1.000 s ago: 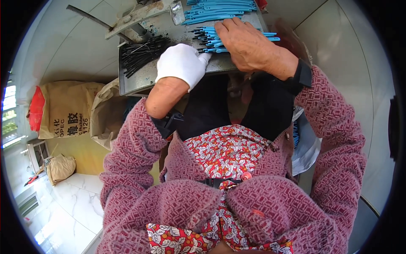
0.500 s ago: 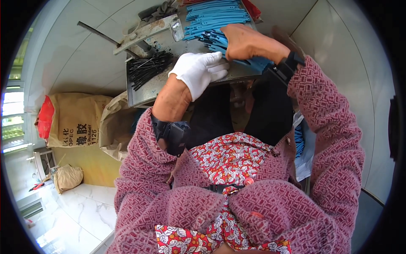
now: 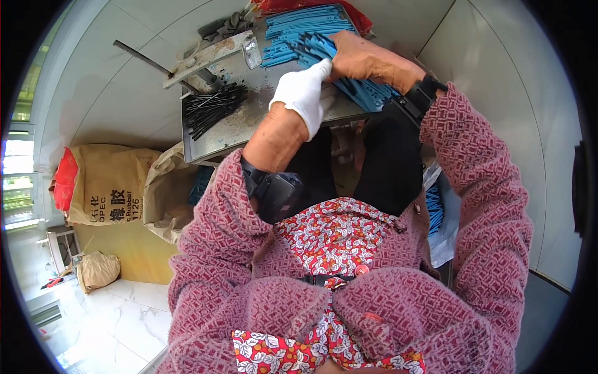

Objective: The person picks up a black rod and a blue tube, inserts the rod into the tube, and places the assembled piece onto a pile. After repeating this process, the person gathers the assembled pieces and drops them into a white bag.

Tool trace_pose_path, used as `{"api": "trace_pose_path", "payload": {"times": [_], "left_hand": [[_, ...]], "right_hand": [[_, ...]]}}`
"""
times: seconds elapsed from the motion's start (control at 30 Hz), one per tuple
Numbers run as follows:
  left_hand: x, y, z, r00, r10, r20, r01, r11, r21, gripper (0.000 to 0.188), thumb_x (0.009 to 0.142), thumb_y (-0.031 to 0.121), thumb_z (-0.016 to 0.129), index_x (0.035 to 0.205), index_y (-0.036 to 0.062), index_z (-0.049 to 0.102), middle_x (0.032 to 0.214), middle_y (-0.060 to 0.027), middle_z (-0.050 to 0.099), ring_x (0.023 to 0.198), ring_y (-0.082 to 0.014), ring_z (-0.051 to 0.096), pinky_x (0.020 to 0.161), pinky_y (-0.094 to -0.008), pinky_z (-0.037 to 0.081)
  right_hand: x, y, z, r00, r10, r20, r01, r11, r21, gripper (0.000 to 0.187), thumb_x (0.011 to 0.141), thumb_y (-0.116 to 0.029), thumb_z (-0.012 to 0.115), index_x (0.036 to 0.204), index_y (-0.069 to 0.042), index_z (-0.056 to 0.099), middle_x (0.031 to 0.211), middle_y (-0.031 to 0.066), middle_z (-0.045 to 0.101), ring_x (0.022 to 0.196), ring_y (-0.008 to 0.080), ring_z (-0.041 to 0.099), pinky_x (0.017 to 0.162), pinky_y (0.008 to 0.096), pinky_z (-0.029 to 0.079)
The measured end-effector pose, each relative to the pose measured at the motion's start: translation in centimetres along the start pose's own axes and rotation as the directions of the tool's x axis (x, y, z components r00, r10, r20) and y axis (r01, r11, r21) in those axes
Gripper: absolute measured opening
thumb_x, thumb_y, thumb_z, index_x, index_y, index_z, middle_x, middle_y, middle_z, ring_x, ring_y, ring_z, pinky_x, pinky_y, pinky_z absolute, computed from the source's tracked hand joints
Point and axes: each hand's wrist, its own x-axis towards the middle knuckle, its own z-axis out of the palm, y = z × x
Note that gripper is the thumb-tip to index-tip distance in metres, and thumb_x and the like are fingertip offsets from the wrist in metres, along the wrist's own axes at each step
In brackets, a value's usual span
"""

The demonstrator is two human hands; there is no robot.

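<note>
1. I see a bundle of slim blue strips gripped in the bare right hand, slanting from upper left to lower right.
2. At its upper-left end I make out dark pieces mixed among the blue tips, which sit unevenly; the white-gloved left hand is against this end, thumb pointing up.
3. Below the right hand, I see the strips fan out slightly over the near edge of the counter; my view doesn't show whether they rest on it.
4. Just beyond, I find a stack of matching blue strips lying flat, roughly parallel, running crosswise.
</note>
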Motion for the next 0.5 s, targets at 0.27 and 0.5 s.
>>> {"api": "trace_pose_path", "payload": {"times": [0.27, 0.5], "left_hand": [[-2.0, -0.8, 2.9, 0.677, 0.731, 0.088, -0.647, 0.533, 0.545, 0.057, 0.103, 0.033, 0.055, 0.143, -0.0062, 0.044, 0.120, -0.0263, 0.062, 0.111, -0.0352, 0.062, 0.095, -0.0404, 0.049], [-2.8, -4.1, 3.3, 0.718, 0.685, 0.124, -0.556, 0.459, 0.693, 0.060, 0.104, 0.034, 0.052, 0.147, -0.0051, 0.040, 0.120, -0.0271, 0.061, 0.110, -0.0365, 0.061, 0.096, -0.0420, 0.048]], "right_hand": [[-2.2, -0.3, 0.1, 0.821, -0.182, -0.541, 0.325, 0.928, 0.181, 0.036, 0.081, -0.024, 0.083, 0.103, -0.001, 0.069, 0.091, 0.0046, 0.073, 0.082, 0.0097, 0.062, 0.078, 0.0315, 0.053], [-4.4, 2.9, 3.7, 0.882, -0.093, -0.462, 0.320, 0.838, 0.443, 0.026, 0.083, -0.016, 0.076, 0.102, 0.000, 0.069, 0.086, 0.0090, 0.071, 0.078, 0.0150, 0.064, 0.075, 0.0341, 0.053]]}}
